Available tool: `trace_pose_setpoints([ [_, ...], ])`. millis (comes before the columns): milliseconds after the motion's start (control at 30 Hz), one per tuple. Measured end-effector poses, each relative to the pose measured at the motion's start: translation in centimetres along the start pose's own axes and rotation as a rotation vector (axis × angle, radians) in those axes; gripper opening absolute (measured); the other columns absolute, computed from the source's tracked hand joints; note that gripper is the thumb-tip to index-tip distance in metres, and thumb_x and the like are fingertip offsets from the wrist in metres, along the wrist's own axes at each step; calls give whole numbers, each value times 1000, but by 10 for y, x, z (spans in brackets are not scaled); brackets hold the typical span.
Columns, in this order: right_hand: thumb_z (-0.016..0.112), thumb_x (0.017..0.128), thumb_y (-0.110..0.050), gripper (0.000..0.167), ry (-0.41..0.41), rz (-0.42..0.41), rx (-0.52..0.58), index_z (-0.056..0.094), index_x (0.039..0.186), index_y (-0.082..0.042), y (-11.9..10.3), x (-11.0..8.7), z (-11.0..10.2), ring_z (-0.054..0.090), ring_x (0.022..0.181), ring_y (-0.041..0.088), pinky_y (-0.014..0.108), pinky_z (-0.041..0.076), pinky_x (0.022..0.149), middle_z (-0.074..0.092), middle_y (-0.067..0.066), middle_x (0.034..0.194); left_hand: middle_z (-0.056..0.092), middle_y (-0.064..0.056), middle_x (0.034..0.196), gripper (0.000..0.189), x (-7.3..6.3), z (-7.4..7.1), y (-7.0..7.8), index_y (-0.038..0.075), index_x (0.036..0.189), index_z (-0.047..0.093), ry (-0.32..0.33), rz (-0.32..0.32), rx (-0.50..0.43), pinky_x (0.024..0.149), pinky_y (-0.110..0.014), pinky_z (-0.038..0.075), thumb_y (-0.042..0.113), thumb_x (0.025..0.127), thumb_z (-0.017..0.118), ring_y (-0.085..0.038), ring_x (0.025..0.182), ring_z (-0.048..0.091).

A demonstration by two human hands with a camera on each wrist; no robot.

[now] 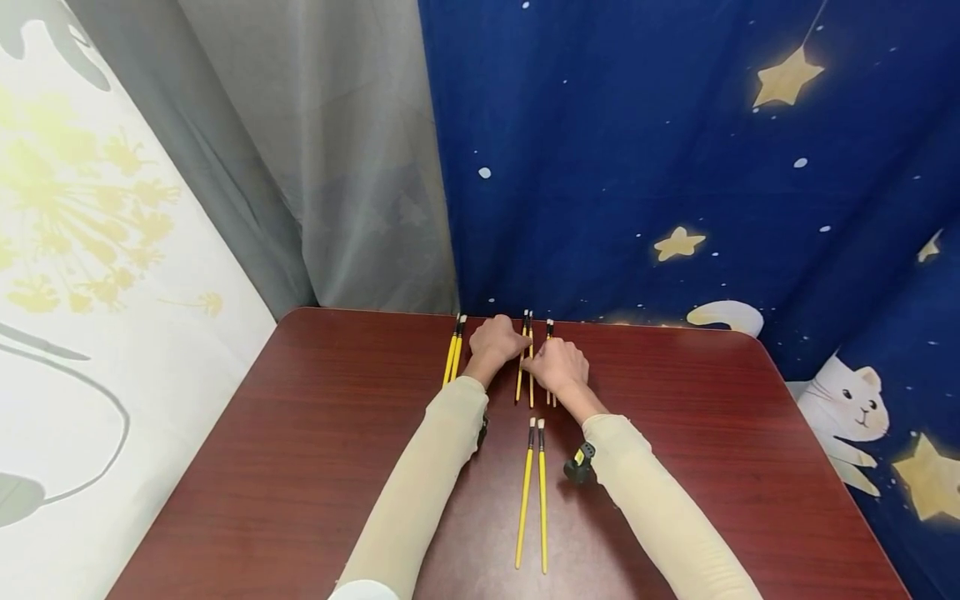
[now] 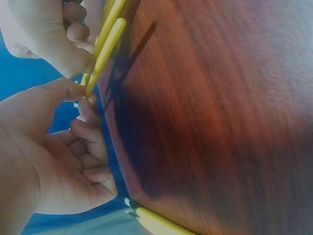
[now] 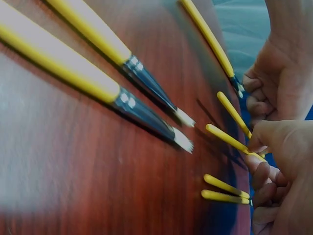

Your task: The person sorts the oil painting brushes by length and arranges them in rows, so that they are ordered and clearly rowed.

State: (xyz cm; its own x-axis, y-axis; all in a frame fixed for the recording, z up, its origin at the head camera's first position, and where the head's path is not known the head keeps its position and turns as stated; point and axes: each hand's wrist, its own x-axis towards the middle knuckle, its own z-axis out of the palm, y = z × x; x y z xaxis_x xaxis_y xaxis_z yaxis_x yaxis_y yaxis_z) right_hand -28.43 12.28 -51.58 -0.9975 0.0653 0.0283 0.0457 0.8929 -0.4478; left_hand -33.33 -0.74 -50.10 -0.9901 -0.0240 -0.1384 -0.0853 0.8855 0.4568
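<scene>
Two yellow-handled paintbrushes (image 1: 519,383) with dark ferrules and pale bristles stand between my hands near the table's far edge, their handle ends raised off the surface. My left hand (image 1: 497,337) pinches one between thumb and forefinger, as the left wrist view shows. With thumb and forefinger my right hand (image 3: 288,152) pinches the other brush (image 3: 227,138). The two hands nearly touch. Beyond the right hand lies another pair of brushes (image 3: 222,197), partly hidden by it in the head view. Left of the left hand lies one more pair (image 1: 452,354).
Two more paintbrushes (image 1: 542,500) lie side by side nearer the front, bristles pointing away. The reddish-brown table (image 1: 315,467) ends just past the hands, against a blue curtain (image 1: 570,167) and a grey curtain (image 1: 367,167). Small dark cameras (image 1: 579,463) are worn on the wrists.
</scene>
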Motion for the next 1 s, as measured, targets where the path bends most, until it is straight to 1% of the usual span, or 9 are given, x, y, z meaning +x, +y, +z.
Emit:
trace_pose_setpoints([
  [100, 77, 84, -41, 40, 14, 5, 31, 60, 54, -21, 7, 1, -6, 61, 60, 26, 37, 42, 52, 60, -1, 58, 56, -2, 66, 44, 0, -1, 3, 17, 65, 57, -3, -2, -21, 59, -36, 44, 46, 94, 74, -24, 66, 61],
  [167, 77, 84, -42, 39, 22, 12, 46, 60, 56, -21, 12, 2, -10, 60, 59, 26, 37, 42, 51, 59, -1, 58, 59, -3, 69, 42, -1, -1, 5, 17, 68, 62, 0, -3, -31, 61, -36, 44, 47, 94, 74, -24, 68, 62],
  [333, 77, 85, -43, 34, 24, 43, 51, 66, 61, -21, 25, 4, -19, 61, 63, 25, 36, 43, 53, 64, -1, 63, 69, -5, 81, 36, -3, 1, 11, 15, 80, 72, -14, -10, -35, 66, -37, 48, 48, 95, 74, -25, 75, 64],
  [467, 77, 87, -45, 34, 7, 58, 45, 69, 66, -20, 35, 6, -25, 64, 66, 25, 36, 44, 55, 67, 0, 67, 73, -6, 90, 35, -3, 4, 15, 14, 90, 75, -30, -15, -43, 70, -38, 50, 48, 96, 73, -24, 78, 64],
  [567, 77, 88, -45, 34, -11, 63, 41, 69, 66, -20, 39, 6, -27, 64, 67, 25, 36, 44, 55, 66, -1, 67, 74, -6, 91, 35, -5, 6, 16, 14, 91, 76, -26, -17, -54, 70, -38, 50, 48, 96, 72, -25, 77, 65],
  [733, 77, 89, -43, 39, -44, 74, 24, 64, 61, -20, 45, 5, -27, 63, 67, 25, 37, 45, 57, 60, -3, 62, 76, -8, 95, 34, -10, 10, 16, 13, 92, 77, -15, -12, -53, 71, -40, 53, 47, 96, 72, -26, 78, 66],
  [767, 77, 89, -42, 39, -50, 77, 19, 63, 60, -20, 46, 6, -26, 64, 68, 25, 38, 45, 58, 60, -2, 62, 75, -7, 95, 34, -9, 11, 16, 13, 92, 77, -21, -11, -50, 70, -40, 53, 47, 95, 72, -25, 77, 66],
  [933, 76, 89, -41, 37, -82, 101, 11, 66, 63, -19, 49, 8, -24, 65, 71, 26, 38, 46, 60, 62, -1, 65, 74, -7, 88, 32, -8, 15, 18, 14, 86, 75, -31, 6, -32, 68, -39, 51, 44, 95, 72, -25, 74, 65],
  [1000, 76, 90, -41, 37, -95, 106, 11, 66, 63, -19, 50, 8, -23, 64, 70, 25, 37, 45, 60, 62, -1, 64, 74, -7, 87, 31, -6, 18, 20, 14, 84, 73, -26, 17, -8, 70, -40, 53, 43, 96, 71, -26, 74, 65],
])
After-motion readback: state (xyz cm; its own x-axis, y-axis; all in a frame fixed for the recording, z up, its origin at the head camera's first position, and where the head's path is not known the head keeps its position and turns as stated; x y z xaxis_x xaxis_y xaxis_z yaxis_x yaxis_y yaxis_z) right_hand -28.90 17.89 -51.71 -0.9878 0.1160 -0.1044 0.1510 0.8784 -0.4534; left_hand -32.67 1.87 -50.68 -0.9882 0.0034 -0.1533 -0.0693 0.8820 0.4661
